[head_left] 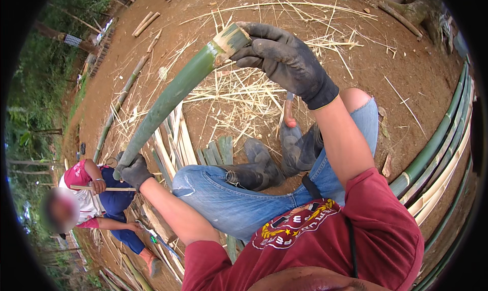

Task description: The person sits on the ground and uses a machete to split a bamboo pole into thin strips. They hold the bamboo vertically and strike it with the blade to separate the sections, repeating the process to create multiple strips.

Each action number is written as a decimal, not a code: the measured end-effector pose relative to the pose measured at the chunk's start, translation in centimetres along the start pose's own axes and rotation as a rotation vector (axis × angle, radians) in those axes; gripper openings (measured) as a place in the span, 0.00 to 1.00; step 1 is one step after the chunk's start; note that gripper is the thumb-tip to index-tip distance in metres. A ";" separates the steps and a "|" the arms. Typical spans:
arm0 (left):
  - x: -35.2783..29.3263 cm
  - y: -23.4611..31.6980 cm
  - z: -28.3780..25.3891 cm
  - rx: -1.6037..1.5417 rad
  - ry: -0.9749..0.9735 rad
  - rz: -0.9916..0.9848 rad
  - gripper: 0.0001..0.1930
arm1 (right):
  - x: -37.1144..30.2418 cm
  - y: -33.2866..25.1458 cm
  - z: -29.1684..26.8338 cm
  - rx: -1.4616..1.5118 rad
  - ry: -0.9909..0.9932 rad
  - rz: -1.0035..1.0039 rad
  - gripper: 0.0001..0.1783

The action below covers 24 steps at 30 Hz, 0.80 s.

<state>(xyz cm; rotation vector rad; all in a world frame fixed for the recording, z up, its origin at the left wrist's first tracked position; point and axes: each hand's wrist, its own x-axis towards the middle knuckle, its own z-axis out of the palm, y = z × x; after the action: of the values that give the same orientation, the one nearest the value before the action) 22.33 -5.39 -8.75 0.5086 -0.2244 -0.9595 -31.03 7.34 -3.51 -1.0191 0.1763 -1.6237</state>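
Note:
A thick green bamboo pole section (170, 95) slants across in front of me, raised off the ground. Its far end is scraped pale, with a node just below. Around the near end, my left hand (134, 171) is closed in a dark glove. My right hand (290, 59), also gloved, grips the scraped end with fingers curled over the cut rim. Below my right wrist, a tool with a brown handle (289, 112) stands beside my black rubber boots (262, 164); most of its blade is hidden.
Pale bamboo shavings (244, 100) litter the brown dirt. Split strips (178, 138) lie by my left knee. Long green bamboo poles (432, 156) curve along the right. At left, another person (91, 199) holds a strip and a tool. A bamboo pole (122, 97) lies beyond.

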 end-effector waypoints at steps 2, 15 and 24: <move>-0.5 -0.6 0.3 0.027 -0.007 0.030 0.17 | -0.1 -0.2 0.3 -0.008 0.011 0.001 0.23; -13.0 12.2 -9.6 1.611 -0.529 -0.120 0.24 | 2.6 -1.5 2.9 -0.018 0.253 -0.128 0.18; -27.4 3.8 13.9 1.485 -0.833 -0.168 0.30 | 1.7 8.3 7.8 -0.189 0.108 0.253 0.18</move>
<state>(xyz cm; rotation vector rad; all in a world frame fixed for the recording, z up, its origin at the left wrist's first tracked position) 4.11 14.64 6.24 1.4560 -1.7372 -0.9978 -19.64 6.11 -2.83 -1.0065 0.5195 -1.4496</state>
